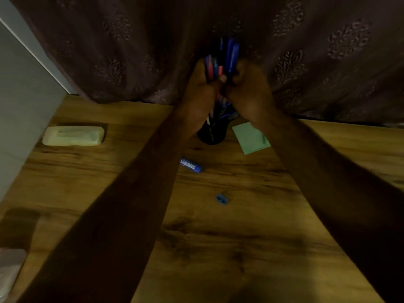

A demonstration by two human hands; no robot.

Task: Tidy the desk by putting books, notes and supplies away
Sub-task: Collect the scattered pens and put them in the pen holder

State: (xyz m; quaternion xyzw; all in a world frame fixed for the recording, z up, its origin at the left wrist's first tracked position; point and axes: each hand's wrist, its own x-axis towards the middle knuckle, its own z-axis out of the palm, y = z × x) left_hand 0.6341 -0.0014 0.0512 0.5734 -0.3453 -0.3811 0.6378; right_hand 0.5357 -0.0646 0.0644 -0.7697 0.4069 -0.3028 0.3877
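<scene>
Both my hands hold a bunch of pens (220,60), blue, pink and dark, upright over a black pen cup (211,134) at the back of the wooden desk (229,226). My left hand (200,92) grips the left side of the bunch and my right hand (247,90) grips the right side. The pens' lower ends reach into the cup. A green sticky-note pad (250,137) lies just right of the cup. A blue glue stick (190,165) and a small blue sharpener (222,199) lie on the desk nearer me.
A cream pencil case (73,136) lies at the desk's left. A pale pinkish object (9,270) sits at the near left edge. A dark patterned curtain (131,51) hangs behind the desk, and a grey wall (19,95) stands at left.
</scene>
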